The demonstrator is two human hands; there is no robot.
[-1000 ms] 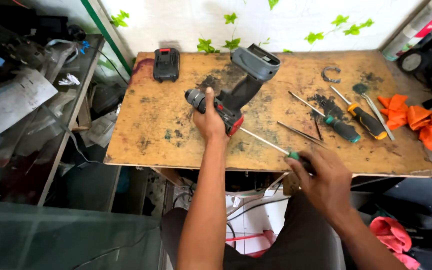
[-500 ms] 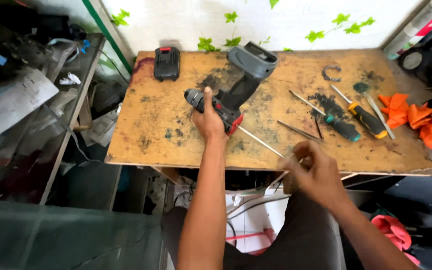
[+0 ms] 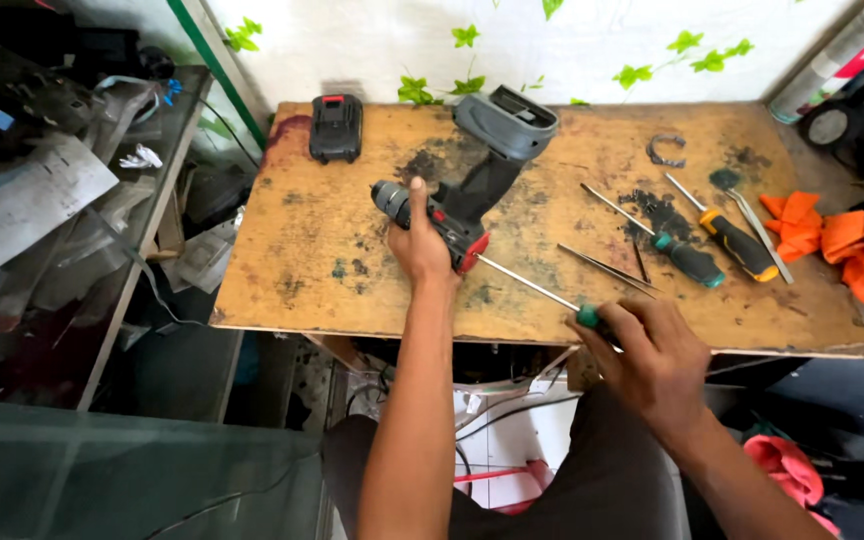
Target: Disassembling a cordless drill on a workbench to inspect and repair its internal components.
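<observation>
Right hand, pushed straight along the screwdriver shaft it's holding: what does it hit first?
The right hand aims its screwdriver up-left at the cordless drill; the tip already appears to be at the drill's red rear end, which the left hand steadies.

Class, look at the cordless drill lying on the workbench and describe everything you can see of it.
The cordless drill lies on its side on the stained wooden workbench, with no battery fitted. Its body looks like dark grey plastic with red trim at the rear end, and its black chuck points left. The handle angles up and away to a wide grey foot. The left hand presses down on the body, thumb up along it. The right hand holds a green-handled screwdriver, whose thin metal shaft reaches the drill's red rear end.
</observation>
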